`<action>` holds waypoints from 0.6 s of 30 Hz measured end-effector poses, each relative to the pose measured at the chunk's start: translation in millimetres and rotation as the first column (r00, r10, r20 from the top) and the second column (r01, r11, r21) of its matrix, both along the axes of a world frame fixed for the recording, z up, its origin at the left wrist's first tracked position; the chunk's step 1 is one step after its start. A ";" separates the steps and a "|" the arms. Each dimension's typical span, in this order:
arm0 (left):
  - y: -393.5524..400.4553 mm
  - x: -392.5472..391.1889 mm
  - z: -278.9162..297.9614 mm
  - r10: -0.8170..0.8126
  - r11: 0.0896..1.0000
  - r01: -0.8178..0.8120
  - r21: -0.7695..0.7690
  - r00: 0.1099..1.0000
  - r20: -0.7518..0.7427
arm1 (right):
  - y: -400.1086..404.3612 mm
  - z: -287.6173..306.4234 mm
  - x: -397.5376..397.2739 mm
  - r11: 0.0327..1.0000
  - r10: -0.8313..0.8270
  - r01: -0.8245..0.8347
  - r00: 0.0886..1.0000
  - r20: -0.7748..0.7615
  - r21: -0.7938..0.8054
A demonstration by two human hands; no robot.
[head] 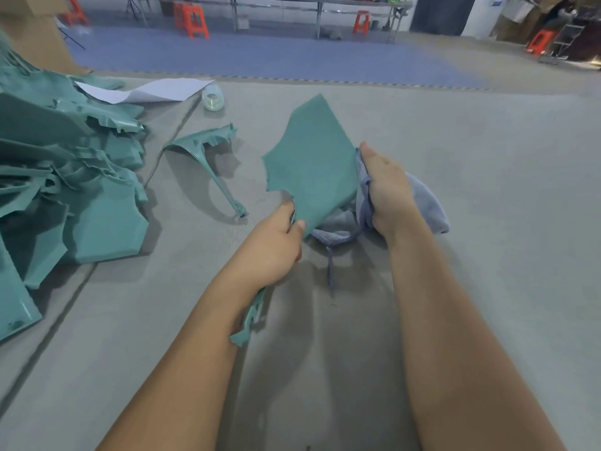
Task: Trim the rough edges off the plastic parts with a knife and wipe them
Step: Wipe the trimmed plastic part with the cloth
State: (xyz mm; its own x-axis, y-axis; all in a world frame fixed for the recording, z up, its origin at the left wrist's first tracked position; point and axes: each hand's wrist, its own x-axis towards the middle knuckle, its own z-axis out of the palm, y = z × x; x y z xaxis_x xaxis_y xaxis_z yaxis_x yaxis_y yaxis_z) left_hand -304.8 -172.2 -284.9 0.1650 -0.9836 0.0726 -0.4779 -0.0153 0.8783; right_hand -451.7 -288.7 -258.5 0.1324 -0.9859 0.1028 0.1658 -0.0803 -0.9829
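While both your forearms reach out over the grey mat [487,157], your left hand [271,244] grips the near lower edge of a teal plastic part [312,164], thumb curled over its face, fingers hidden beneath. Part is held tilted up off the mat; a jagged tab of it [248,320] shows below your left wrist. Your right hand [387,193] clutches a blue-grey cloth [426,203] and presses it against the part's right edge; cloth bunches under the palm, spills out to the right, and trails a loose strip [330,265] down toward you.

Left of the held part, apart from it, a thin curved teal piece [208,157] lies on the mat. Further left, a heap of teal parts [65,177] stacked overlapping. Beyond the heap: a white sheet [146,91], and just beside it a clear tape roll [213,97]. Far back: blue floor [260,56], orange stools [192,19], a metal-framed bench [318,8]. No knife identifiable.
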 end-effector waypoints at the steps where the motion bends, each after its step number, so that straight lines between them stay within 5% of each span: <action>1: 0.6 -1.4 0.2 -0.003 1.000 0.003 0.002 1.000 -0.011 | 3.6 1.3 4.0 0.999 -0.037 0.036 0.998 0.045 0.014; 6: -0.3 -5.1 2.6 -0.006 1.000 0.009 0.016 0.980 -0.201 | 16.6 7.5 26.1 0.973 0.019 -0.117 0.898 0.440 0.198; 9: -4.3 -5.2 7.9 0.059 0.998 -0.070 -0.007 0.898 -0.436 | 23.7 13.0 31.8 0.971 -0.194 0.108 0.875 0.445 0.211; 12: -6.4 -0.8 4.1 0.121 0.987 -0.150 -0.052 0.921 -0.370 | 24.7 24.7 22.7 0.928 -0.364 0.357 0.802 0.473 0.109; 15: -6.7 -3.3 3.0 0.151 0.987 -0.161 -0.025 0.959 -0.239 | 43.9 35.5 34.8 0.887 -0.290 0.378 0.903 0.317 -0.266; 18: -8.6 -2.2 1.9 0.143 0.988 -0.148 -0.052 0.985 -0.097 | 62.5 20.1 66.5 0.877 -0.099 0.017 0.984 -0.146 -0.480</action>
State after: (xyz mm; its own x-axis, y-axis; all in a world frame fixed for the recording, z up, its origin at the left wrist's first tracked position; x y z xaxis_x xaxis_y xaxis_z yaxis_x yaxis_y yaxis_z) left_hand -306.9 -180.8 -283.0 0.3147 -0.9431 0.1072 -0.3908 -0.0258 0.9201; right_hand -385.2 -226.2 -238.4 0.1318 -0.8297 0.5424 -0.0106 -0.5484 -0.8362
